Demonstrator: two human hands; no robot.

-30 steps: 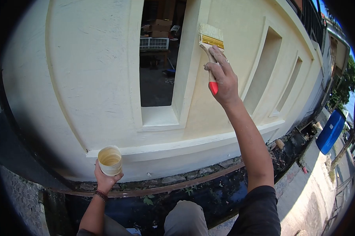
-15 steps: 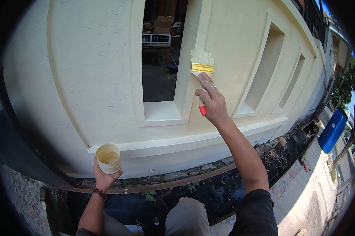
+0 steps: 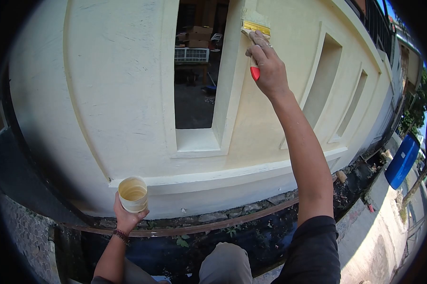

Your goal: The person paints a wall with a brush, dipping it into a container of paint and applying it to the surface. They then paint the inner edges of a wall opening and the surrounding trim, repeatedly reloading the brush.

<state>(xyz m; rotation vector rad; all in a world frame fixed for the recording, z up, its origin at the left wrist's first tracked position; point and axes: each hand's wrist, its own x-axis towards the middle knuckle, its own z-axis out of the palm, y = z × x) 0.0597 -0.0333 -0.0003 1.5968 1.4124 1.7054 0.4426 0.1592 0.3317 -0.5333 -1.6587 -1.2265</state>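
My right hand (image 3: 269,66) is closed around the handle of a wide paintbrush (image 3: 256,28), which has a yellow band and a red handle end. Its pale bristles lie against the cream wall (image 3: 265,116), just right of the tall window opening (image 3: 194,90). Lower left, the fingers of my left hand (image 3: 128,215) wrap round a whitish paint cup (image 3: 133,195). A pale, cream-coloured layer shows inside the cup, which is held upright in front of the wall's ledge.
Beneath the wall runs a dark ditch (image 3: 175,253) with a narrow edging (image 3: 213,226) along it. More window recesses (image 3: 323,78) continue to the right. A blue barrel (image 3: 403,161) stands at far right beside the sunlit pavement (image 3: 369,236). Boxes (image 3: 198,35) show through the opening.
My right hand has moved the paintbrush upward and slightly right along the wall. My left hand still holds the cup, a little lower in view. The view has shifted slightly.
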